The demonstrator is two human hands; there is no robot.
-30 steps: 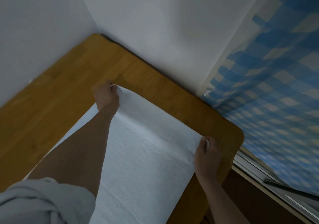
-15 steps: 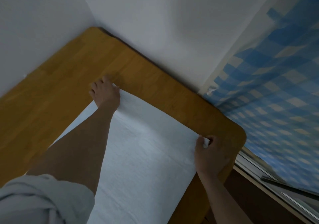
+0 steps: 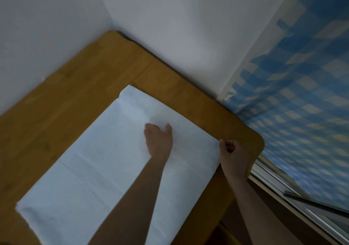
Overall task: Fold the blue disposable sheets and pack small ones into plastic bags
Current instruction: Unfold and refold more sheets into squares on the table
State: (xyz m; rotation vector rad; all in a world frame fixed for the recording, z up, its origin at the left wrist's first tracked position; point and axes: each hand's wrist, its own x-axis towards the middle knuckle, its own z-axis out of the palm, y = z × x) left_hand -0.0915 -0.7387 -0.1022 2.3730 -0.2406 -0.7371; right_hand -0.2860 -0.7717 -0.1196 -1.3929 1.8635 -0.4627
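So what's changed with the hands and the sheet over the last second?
The left hand let go of the far left corner and moved right, toward the middle of the blue disposable sheet, where it now lies flat on it. That freed corner rests on the wooden table. The right hand stayed as it was, pinching the sheet's far right corner; the sheet stayed spread on the table.

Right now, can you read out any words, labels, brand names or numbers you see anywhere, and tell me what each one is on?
None: no text can be read. The blue sheet, the wooden table, the white walls and the blue checked curtain all show no print, label or number.
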